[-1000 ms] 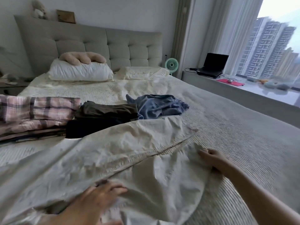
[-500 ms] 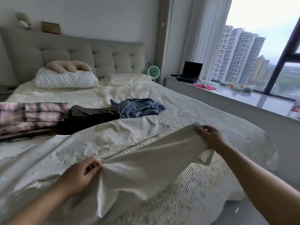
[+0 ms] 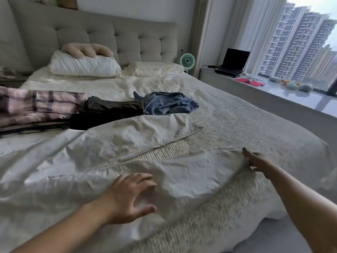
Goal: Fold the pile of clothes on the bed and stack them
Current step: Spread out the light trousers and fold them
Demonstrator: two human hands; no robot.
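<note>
Pale trousers (image 3: 113,148) lie spread over the bed (image 3: 255,128), legs toward 2 o'clock. The left hand (image 3: 130,195) rests on them at 6 o'clock, fingers wide. The right hand (image 3: 258,160) pinches the near leg's cuff at 4 o'clock.

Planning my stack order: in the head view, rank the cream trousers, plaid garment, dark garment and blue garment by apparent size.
1. cream trousers, though nearest the camera.
2. plaid garment, partly cut off at the frame edge.
3. dark garment and blue garment look alike; the blue one is crumpled, so unranked.
</note>
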